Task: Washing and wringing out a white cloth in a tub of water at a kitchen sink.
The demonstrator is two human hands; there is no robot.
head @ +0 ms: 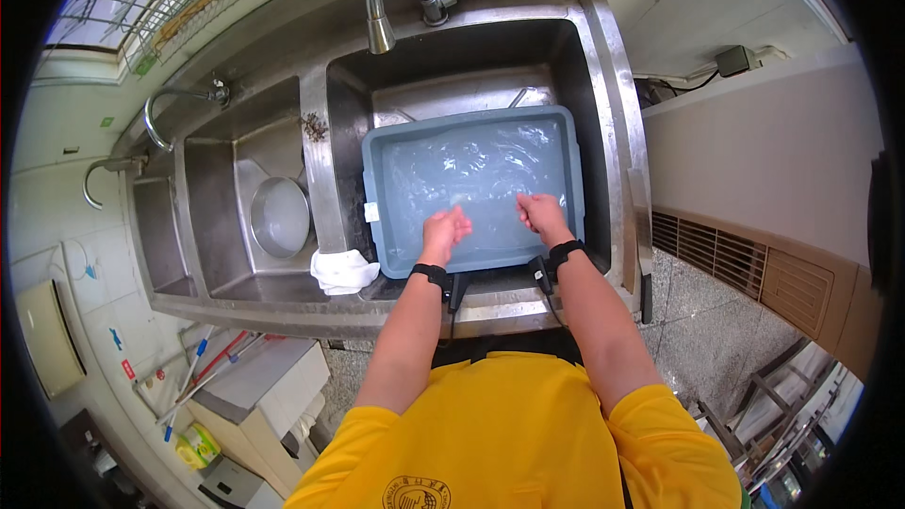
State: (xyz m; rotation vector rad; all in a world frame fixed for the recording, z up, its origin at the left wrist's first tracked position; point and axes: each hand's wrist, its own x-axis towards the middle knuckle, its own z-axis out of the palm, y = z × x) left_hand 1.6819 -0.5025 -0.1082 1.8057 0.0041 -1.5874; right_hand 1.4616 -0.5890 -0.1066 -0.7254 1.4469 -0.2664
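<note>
A blue-grey plastic tub [477, 263] of water sits in the large stainless steel sink basin [597, 155]. Ripples and bright reflections cover the water [474, 162]. Over its near half is my left hand [447, 232], fingers curled inward. My right hand [543, 215] is to the right of it, a gap apart, also with bent fingers. Whether either hand pinches something small or clear cannot be made out. Each wrist wears a black strap with a small device. Beside the tub's near left corner, a white cloth [344, 272] lies over the divider and front rim.
A chrome gooseneck faucet [380, 32] overhangs the back of this basin. In the middle basin stands a round metal pot [281, 218] of cloudy liquid. A knife [640, 226] lies along the right sink edge. A beige cabinet-like unit [763, 155] stands at right.
</note>
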